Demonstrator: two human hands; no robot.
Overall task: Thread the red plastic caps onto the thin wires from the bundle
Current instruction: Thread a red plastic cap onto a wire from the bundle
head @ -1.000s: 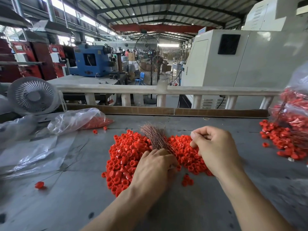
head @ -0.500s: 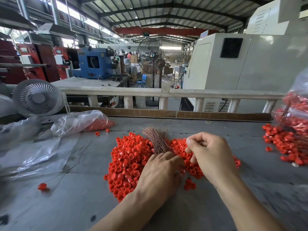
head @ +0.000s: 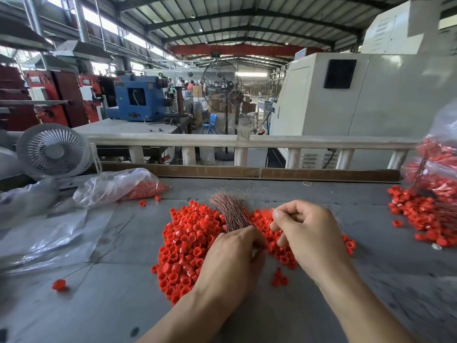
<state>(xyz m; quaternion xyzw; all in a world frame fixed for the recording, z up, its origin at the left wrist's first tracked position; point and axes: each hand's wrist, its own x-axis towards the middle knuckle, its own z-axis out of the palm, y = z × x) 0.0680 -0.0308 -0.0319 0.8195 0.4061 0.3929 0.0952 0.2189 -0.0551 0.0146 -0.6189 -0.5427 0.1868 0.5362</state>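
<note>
A heap of red plastic caps (head: 190, 241) lies on the grey table (head: 111, 305) in front of me. My left hand (head: 235, 258) grips a bundle of thin coppery wires (head: 231, 210) that fans up and away from the fist, over the heap. Just right of it, my right hand (head: 306, 233) is curled, thumb and forefinger pinched together near the bundle. A thin wire seems to run from that pinch, but what it holds is too small to tell. One cap on a wire (head: 58, 284) lies alone at the left.
A second pile of red caps with wires (head: 420, 216) and a clear bag of them (head: 442, 167) sit at the right. Clear plastic bags (head: 111, 185) and a small grey fan (head: 53, 151) are at the left. A wooden strip (head: 247, 172) borders the table's far edge.
My right hand has shifted left, closer to the wire bundle, and its thumb and forefinger now pinch near the bundle's right side. The left hand keeps its hold on the wires.
</note>
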